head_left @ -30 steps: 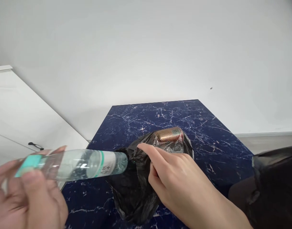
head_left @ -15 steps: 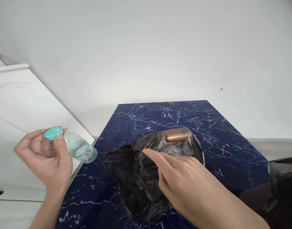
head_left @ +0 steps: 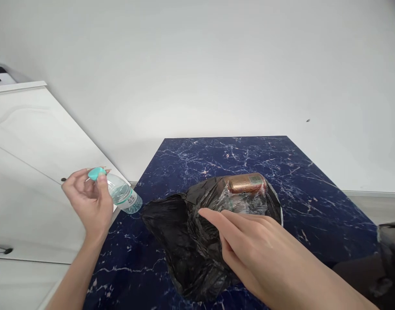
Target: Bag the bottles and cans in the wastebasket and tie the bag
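My left hand (head_left: 89,202) is closed round the neck end of a clear plastic water bottle (head_left: 121,197) with a teal cap (head_left: 97,173), held tilted over the table's left edge. My right hand (head_left: 249,245) rests on a crumpled black plastic bag (head_left: 187,241) lying on the dark blue marble table (head_left: 216,159). Its index finger stretches out onto the bag and the other fingers are curled under. A copper-coloured can (head_left: 245,184) shows at the bag's far end, beneath clear film.
White cabinet doors (head_left: 29,142) with dark handles stand to the left. A plain white wall (head_left: 216,64) rises behind the table. Another piece of black plastic (head_left: 391,254) lies at the lower right corner.
My left hand drew the bottle away from the bag, out to the left and up. The bottle's base had touched the bag; it now hangs apart. My right hand stayed on the bag.
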Demonstrator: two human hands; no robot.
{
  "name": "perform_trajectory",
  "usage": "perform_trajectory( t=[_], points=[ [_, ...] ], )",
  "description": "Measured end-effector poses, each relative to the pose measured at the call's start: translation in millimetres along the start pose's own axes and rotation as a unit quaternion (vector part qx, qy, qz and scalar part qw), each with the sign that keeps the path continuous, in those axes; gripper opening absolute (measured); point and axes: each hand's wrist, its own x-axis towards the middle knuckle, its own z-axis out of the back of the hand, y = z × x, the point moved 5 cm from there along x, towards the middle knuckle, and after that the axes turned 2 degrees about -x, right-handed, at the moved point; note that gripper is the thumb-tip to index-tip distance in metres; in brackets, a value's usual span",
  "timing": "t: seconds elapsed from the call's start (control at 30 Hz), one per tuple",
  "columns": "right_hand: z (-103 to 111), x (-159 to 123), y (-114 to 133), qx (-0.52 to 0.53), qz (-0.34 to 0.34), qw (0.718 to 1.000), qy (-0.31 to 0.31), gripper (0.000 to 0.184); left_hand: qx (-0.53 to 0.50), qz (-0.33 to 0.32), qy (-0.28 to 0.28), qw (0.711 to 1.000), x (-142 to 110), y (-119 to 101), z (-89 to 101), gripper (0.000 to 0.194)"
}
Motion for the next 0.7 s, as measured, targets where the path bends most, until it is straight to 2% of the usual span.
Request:
perform_trajectory(
  t=[0.13,0.3,0.37,0.47,0.53,0.63,0.67,0.7],
  points=[
    [2.6,1.8,1.7,0.0,0.006,1.0,-0.001,0.057,0.022,0.025,0.023,0.999,-4.0,4.2,-0.3,0.039],
    [2.4,3.4,7.8,0.005,0.011,1.0,0.0,0.038,-0.004,0.027,0.044,0.999,-6.8,7.5,-0.9,0.051],
    [1.4,3.8,11.9,0.014,0.013,1.0,0.0,0.048,-0.004,0.046,0.056,0.997,-7.0,9.4,-0.6,0.058],
    [-3.9,6.6,18.8,0.021,0.02,1.0,0.01,0.08,0.013,0.049,0.059,0.997,-7.3,6.6,3.9,0.065],
    [-10.7,10.4,20.3,0.003,0.016,1.0,0.027,0.087,0.048,-0.018,0.034,0.998,-10.0,-4.4,11.4,0.064],
    [-21.5,15.8,13.8,-0.03,-0.013,0.998,0.061,0.078,0.111,-0.21,-0.033,0.971,-29.1,-35.8,24.1,0.052],
    [-23.1,16.6,9.7,-0.035,-0.028,0.997,0.065,0.072,0.119,-0.256,-0.018,0.959,-39.0,-46.2,23.8,0.044],
    [-22.5,16.8,4.9,-0.036,-0.046,0.997,0.055,0.066,0.122,-0.282,0.032,0.951,-49.6,-55.4,19.6,0.037]
  ],
)
